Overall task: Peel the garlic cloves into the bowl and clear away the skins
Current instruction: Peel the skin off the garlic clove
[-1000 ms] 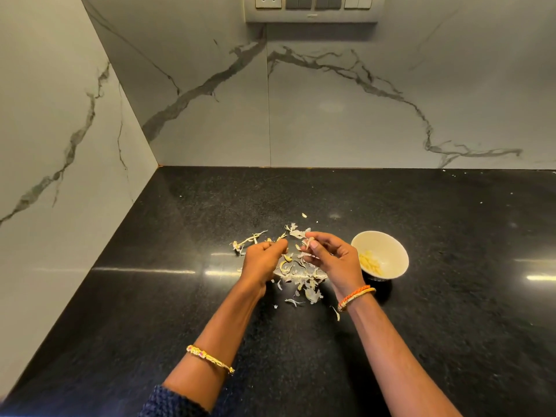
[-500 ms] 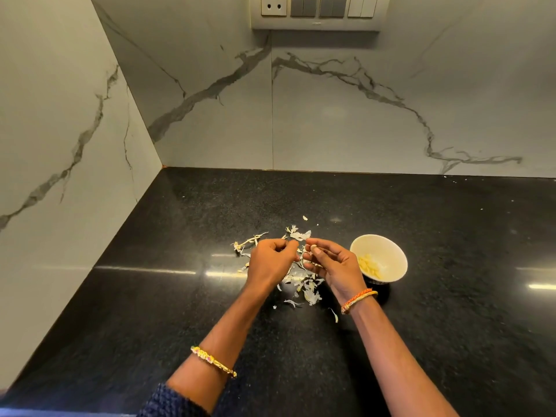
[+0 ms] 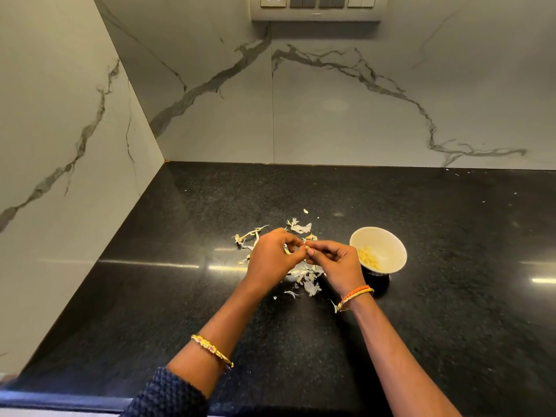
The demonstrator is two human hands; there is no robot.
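**Peeling well under way, skins not yet cleared**

Black speckled stone countertop (image 3: 451,296) fills the lower half of the frame, backed by grey-veined white marble wall panels (image 3: 346,100) with a switch plate (image 3: 316,7) at the top centre; near mid-frame the left hand (image 3: 270,260) and the right hand (image 3: 340,266) meet, fingertips touching, both with fingers curled and pinching a small pale garlic clove (image 3: 304,247) between them; the clove is mostly hidden by the fingers, so its long axis and which way its tip points cannot be told, though the little that shows seems to lie roughly left to right across the frame.

Just right of the right hand stands a small white round bowl (image 3: 391,245), upright, mouth tilted a little toward the camera; inside it lies a cluster of peeled yellowish cloves (image 3: 368,258), so several seem to be done already; beneath and beyond the hands, a loose scatter of papery white garlic skins (image 3: 307,276) lies on the stone, spreading toward the centre-left and upward; no unpeeled clove apart from the one in hand is plainly visible, though the hands may hide some.

By my judgement the peeling is far along; clearing away the skins is wholly left to do.
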